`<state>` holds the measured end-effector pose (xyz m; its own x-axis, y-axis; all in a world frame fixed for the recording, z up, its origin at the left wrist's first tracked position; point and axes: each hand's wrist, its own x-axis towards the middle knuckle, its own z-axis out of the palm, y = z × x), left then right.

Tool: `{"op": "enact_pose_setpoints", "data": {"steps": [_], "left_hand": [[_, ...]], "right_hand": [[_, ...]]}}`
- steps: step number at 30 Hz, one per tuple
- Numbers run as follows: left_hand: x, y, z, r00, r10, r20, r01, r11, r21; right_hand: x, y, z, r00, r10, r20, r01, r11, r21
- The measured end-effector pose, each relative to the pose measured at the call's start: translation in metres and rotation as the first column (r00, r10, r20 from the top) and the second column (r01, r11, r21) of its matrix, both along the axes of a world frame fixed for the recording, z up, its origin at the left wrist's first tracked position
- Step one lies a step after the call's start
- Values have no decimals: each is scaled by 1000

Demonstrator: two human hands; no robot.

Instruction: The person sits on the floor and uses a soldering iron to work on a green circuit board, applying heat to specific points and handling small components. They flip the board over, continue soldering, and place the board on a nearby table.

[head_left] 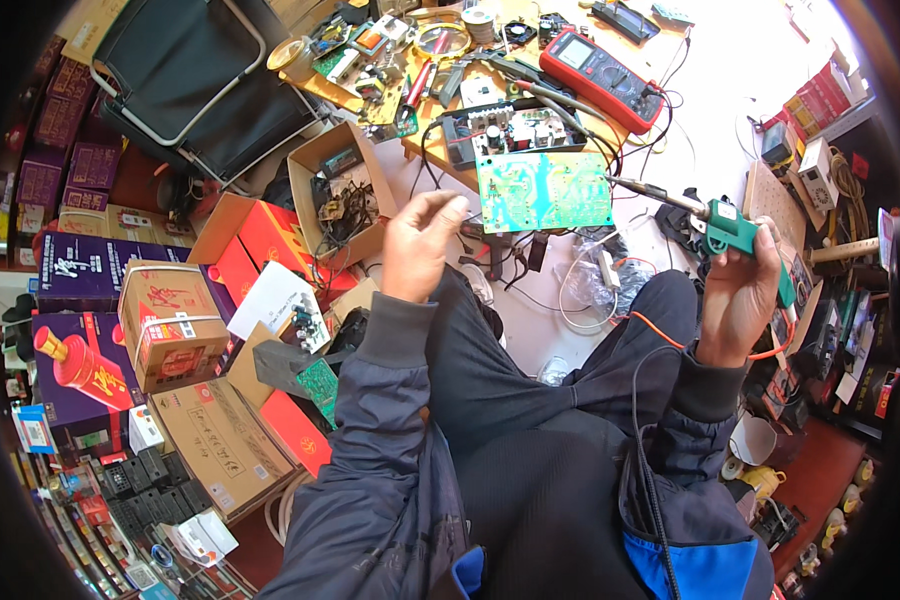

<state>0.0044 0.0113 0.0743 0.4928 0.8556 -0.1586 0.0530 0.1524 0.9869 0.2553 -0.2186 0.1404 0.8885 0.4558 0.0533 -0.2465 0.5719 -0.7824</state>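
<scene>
My right hand [750, 290] is wrapped round the handle of a green soldering gun [732, 232]. Its dark metal tip points left and reaches the right edge of a green circuit board [545, 192]; I cannot tell if it touches. The board's solder side faces me, at the near edge of the workbench. Left of the board, my left hand [425, 240] is raised with thumb and fingers pinched together, apart from the board. Whatever is in that pinch, if anything, is too small to make out. Behind the board sits an open black case [460, 135] with electronic components.
A red multimeter [602, 80] with dark leads lies beyond the board. An open cardboard box [375, 170] of cables and several stacked cartons [215, 440] crowd the left. An orange cord [660, 328] trails past my right knee. A folding chair [185, 80] stands far left.
</scene>
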Motion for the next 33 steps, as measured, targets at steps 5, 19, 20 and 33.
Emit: {"op": "enact_pose_setpoints", "data": {"steps": [5,19,20,33], "left_hand": [[6,-11,-13,989,-81,126,97,987,-131],[30,3,-25,891,18,454,230,845,-483],[31,3,-27,883,20,469,237,843,-483],[21,-23,-20,788,21,616,338,821,-461]], "right_hand": [[-7,3,-6,998,-10,-65,9,1000,-16],[-15,93,-80,939,207,-275,-162,970,181],[-16,94,-82,936,191,-296,-146,975,170],[-11,89,-92,914,225,-338,-172,969,179]]}}
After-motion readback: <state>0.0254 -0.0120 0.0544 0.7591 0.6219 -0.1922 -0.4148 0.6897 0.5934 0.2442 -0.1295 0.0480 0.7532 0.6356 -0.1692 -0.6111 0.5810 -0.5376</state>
